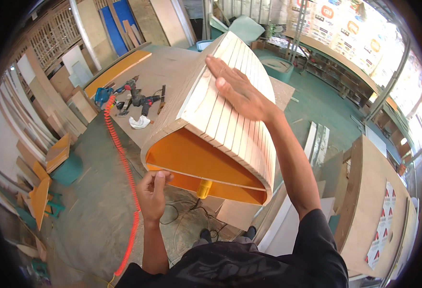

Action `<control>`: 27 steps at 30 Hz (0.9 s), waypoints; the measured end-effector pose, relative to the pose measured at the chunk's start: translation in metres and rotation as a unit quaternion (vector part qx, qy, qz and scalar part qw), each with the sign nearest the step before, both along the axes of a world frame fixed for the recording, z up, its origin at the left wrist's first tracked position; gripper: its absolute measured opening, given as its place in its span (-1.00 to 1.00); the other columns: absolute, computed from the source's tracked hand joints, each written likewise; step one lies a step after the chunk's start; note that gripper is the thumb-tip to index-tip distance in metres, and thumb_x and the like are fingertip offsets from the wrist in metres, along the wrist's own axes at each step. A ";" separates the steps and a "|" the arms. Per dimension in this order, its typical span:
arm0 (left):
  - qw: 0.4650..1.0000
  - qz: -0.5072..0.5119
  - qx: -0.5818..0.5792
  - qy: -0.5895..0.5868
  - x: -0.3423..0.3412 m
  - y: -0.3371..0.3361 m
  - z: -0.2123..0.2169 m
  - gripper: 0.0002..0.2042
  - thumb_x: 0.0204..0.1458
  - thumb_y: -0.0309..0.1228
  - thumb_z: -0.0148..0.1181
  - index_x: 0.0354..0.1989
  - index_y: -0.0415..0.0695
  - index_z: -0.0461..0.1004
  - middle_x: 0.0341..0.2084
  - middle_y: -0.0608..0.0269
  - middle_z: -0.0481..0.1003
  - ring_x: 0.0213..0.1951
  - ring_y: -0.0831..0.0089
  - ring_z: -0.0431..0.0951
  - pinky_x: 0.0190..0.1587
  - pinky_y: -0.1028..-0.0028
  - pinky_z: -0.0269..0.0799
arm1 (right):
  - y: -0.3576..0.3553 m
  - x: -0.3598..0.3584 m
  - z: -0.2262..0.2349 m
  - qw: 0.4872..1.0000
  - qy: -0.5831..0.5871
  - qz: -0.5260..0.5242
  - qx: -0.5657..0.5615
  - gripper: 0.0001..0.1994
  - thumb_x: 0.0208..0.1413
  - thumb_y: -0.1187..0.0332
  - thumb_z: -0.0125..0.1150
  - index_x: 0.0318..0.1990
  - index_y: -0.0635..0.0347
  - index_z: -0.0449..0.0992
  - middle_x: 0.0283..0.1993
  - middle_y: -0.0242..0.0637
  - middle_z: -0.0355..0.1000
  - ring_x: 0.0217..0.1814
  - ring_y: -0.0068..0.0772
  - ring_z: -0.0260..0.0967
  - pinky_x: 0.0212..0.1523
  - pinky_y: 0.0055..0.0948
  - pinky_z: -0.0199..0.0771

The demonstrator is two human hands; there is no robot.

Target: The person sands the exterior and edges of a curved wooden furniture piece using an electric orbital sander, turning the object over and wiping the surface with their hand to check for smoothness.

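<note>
Right hand (242, 96): flat on slats (216, 122), upper centre
Left hand (152, 194): curled near orange panel (192, 153); grip unclear
Hazard: possible splinters if palm slides

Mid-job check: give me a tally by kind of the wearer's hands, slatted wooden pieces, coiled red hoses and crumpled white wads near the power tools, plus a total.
Hands (left hand, right hand): 2
Slatted wooden piece: 1
Coiled red hose: 1
Crumpled white wad: 1
Total: 5
</note>
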State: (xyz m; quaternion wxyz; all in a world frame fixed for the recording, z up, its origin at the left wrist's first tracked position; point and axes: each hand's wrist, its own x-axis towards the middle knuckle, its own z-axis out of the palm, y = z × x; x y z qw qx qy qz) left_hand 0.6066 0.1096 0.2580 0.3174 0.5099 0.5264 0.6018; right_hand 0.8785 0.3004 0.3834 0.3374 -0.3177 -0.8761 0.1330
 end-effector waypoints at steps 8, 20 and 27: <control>0.988 0.138 -0.058 0.043 0.044 -0.040 -0.015 -0.72 0.42 -0.34 0.11 -0.24 -0.30 0.61 -0.39 0.20 0.65 -0.31 0.50 0.59 -0.17 0.45 0.50 | 0.196 0.047 -0.018 0.995 0.069 -0.054 0.047 -0.19 0.48 -0.23 -0.25 0.59 0.30 0.06 0.67 -0.05 0.02 0.74 -0.04 -0.18 0.65 -0.25 -0.19; 0.951 0.306 -0.006 0.050 0.085 -0.053 0.003 -0.73 0.42 -0.31 0.10 -0.18 -0.30 0.59 -0.32 0.19 0.65 -0.23 0.48 0.61 -0.10 0.44 0.49 | 0.001 0.009 -0.032 0.976 0.002 0.074 0.204 0.00 0.34 -0.41 -0.15 0.60 0.32 -0.04 0.71 -0.01 -0.14 0.76 -0.02 -0.26 0.61 0.42 -0.45; 0.889 0.363 0.199 0.194 0.156 0.017 0.088 -0.56 0.38 -0.32 0.16 0.32 -0.31 0.35 0.25 0.01 0.41 0.31 0.34 0.37 0.31 0.32 0.30 | -0.022 0.065 -0.078 0.992 0.055 0.068 0.088 -0.22 0.38 -0.26 -0.04 0.61 -0.07 0.11 0.71 -0.26 -0.06 0.76 0.00 -0.25 0.67 0.20 -0.45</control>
